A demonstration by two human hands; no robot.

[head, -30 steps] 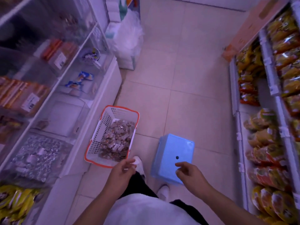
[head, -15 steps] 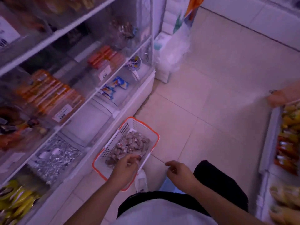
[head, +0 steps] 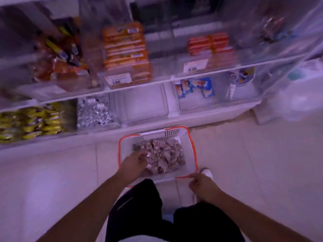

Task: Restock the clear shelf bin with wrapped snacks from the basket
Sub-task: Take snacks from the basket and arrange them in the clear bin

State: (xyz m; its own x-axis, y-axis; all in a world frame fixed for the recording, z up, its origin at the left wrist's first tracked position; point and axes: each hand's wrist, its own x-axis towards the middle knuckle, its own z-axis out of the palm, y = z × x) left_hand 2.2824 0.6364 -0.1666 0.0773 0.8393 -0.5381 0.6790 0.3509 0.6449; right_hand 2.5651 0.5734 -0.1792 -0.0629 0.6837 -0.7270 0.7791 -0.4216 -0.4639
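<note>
Pale floor tiles (head: 253, 163) run up to a white shelving unit, and the whole view is smeared and tinted violet. Nearest the camera are dark trouser legs, with both bare forearms reaching forward from them. The left hand (head: 133, 164) is palm down inside the basket (head: 193, 154), its fingers curled into the near-left edge of the wrapped snacks (head: 164, 156); whether it has any of them gripped I cannot tell through the blur. The right hand (head: 200, 183) sits at the basket's near-right corner, fingers curled at the orange rim (it seems to pinch the rim, though the blur leaves that uncertain). A white shoe (head: 207, 172) shows just beyond that hand.

The basket is white with perforated walls and stands on the floor, close against the foot of the shelves, with the brownish wrapped snacks heaped over its bottom. Directly behind it on the lowest shelf sits the clear shelf bin (head: 143, 103), showing only its white interior. To its left is a bin of silver-wrapped sweets (head: 95, 113), then yellow packets (head: 33, 121); to its right, a few blue-and-white packets (head: 195, 88). On the shelf above are stacked orange packs (head: 125, 51) and red-orange packs (head: 209, 43).
</note>
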